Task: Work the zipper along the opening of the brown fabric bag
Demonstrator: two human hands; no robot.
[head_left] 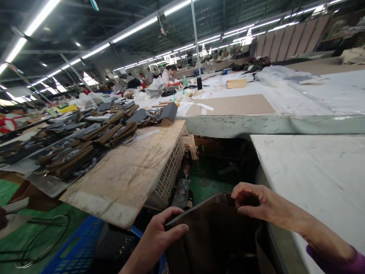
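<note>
A dark brown bag-like piece (211,236) hangs low in front of me, between two tables. My left hand (159,236) pinches its left top edge, thumb over the rim. My right hand (256,203) grips the right top edge with curled fingers, beside the white table (313,171). The bottom of the piece runs out of view.
A worn wooden board (128,171) on the left carries several brown strips and dark pieces (85,144). A white mesh basket (171,171) sits under it. A blue crate (74,251) stands on the green floor. A long table (256,110) lies ahead, with people working far behind.
</note>
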